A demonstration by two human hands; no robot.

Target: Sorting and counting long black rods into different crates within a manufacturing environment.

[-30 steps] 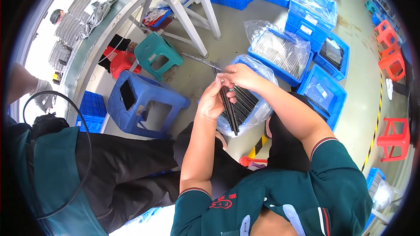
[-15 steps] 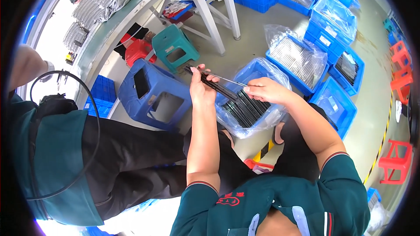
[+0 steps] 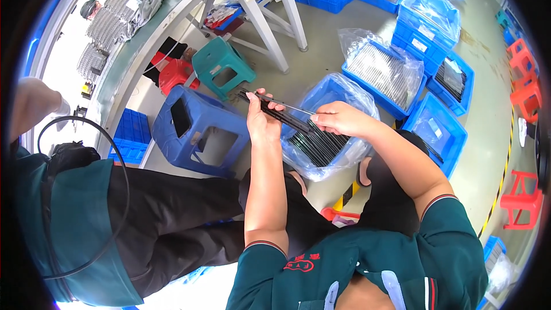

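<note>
My left hand (image 3: 263,119) is closed around a small bundle of long black bars (image 3: 286,117), held at a slant above a crate. My right hand (image 3: 340,119) pinches the near end of a thin metal rod (image 3: 294,107). The rod's other part lies along the bars, by the left fingers; whether it enters one of them I cannot tell. Below both hands stands a blue crate (image 3: 329,85) lined with clear plastic. Many similar dark bars (image 3: 321,148) lie side by side in it.
A blue stool (image 3: 206,109) with a black phone-like slab (image 3: 181,118) stands at left, near a green stool (image 3: 221,66) and a red stool (image 3: 177,74). Several blue crates (image 3: 427,26) line the right. Another person's leg (image 3: 172,195) is close on my left. A workbench (image 3: 166,23) stands beyond.
The whole view has shifted slightly. My right hand has come a little closer to my left, with the rod still pinched. The bars stay in my left hand.
</note>
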